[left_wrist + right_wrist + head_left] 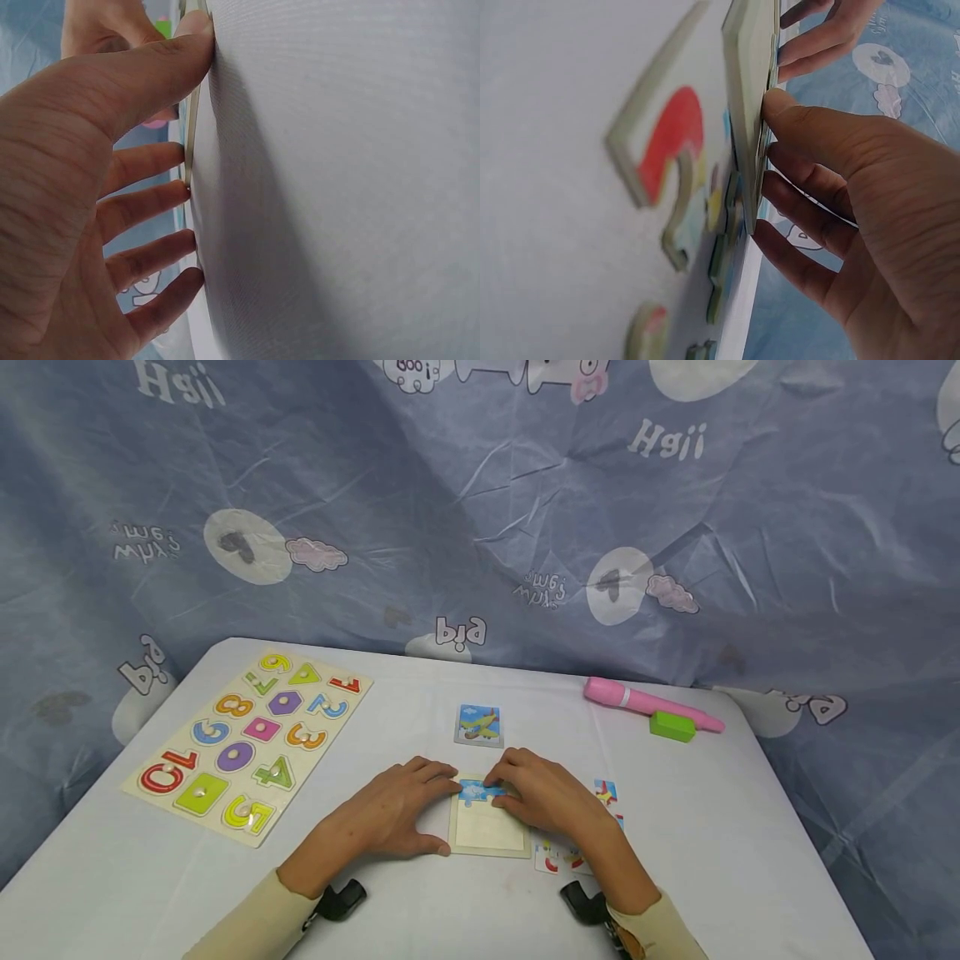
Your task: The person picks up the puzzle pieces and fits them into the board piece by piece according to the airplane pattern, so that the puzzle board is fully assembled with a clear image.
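In the tray [489, 831], blue pieces [473, 792] (jigsaw ones) lie between hands [397, 806] [543, 795].

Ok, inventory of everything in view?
Flat tabletop: 1, white, centre
Printed fabric backdrop: 1, blue-grey, behind tabletop
Flat number-and-shape board: 1, cream with multicoloured pieces, left
Square puzzle tray: 1, cream, centre
Jigsaw pieces: 1+, blue, tray's far side
Loose flat pieces: 4+, white/blue/red, right of tray
Square airplane card: 1, blue/yellow, beyond tray
Long tapered stick: 1, pink, far right
Rectangular block: 1, green, beside stick
Left hand: 1, bare, tray's left edge
Right hand: 1, bare, at jigsaw pieces
Sleeves: 2, beige, forearms
Wrist devices: 2, black, wrists
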`<state>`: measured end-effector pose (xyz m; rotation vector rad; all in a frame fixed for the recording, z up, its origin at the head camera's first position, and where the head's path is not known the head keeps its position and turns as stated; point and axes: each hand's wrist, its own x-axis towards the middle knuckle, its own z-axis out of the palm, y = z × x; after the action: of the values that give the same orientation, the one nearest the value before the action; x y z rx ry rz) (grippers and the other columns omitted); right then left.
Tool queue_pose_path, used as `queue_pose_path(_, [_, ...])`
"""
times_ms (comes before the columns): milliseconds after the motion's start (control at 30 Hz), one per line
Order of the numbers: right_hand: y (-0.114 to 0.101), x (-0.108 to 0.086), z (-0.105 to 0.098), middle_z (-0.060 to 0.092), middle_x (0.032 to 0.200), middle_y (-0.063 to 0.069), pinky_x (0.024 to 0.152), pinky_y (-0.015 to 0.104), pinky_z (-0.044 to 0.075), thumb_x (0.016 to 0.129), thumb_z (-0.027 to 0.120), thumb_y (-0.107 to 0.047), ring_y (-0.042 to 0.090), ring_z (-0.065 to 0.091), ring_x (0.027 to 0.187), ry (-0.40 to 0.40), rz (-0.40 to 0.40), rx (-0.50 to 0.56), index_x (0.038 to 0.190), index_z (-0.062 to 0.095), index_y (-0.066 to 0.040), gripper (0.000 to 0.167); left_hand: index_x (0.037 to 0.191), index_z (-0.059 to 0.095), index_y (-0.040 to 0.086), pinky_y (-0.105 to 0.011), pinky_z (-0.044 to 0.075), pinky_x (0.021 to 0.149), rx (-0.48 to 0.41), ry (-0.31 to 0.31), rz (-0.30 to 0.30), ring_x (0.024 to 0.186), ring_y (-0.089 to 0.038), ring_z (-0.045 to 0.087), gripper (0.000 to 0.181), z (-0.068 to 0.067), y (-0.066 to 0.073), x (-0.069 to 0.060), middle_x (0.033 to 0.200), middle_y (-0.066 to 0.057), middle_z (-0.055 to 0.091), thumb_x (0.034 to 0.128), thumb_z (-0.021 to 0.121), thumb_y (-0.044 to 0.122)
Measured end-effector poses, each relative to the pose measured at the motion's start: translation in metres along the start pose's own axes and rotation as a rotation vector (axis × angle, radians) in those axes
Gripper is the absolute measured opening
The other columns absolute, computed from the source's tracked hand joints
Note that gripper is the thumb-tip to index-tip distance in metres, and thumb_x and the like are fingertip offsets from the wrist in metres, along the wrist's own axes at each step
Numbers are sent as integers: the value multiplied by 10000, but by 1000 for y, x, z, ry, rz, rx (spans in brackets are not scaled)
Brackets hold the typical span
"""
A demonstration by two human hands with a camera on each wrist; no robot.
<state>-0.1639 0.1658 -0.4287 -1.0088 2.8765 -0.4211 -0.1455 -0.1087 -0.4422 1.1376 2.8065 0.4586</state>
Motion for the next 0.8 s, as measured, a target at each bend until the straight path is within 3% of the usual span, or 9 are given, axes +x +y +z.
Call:
queue_pose_path(433, [1,-2,-2,673,1171,-51,950,381,572,970,831,-303,126,639,1077,-4,5,3,1218,793,-201,271,1481,643,205,-495,498,1109,-8,-10,-4,1417,-226,500,801,2,-2,-1,1555,9,568,842,854,638])
queue_pose_path(800, [8,-8,-11,667,1149,-83,936,393,569,988,805,-287,107,634,1046,34,50,18,1205,794,-213,229,1537,599,270,-525,503,1085,-26,-9,13,1404,-262,491,810,2,1,-2,1563,-48,537,866,808,671])
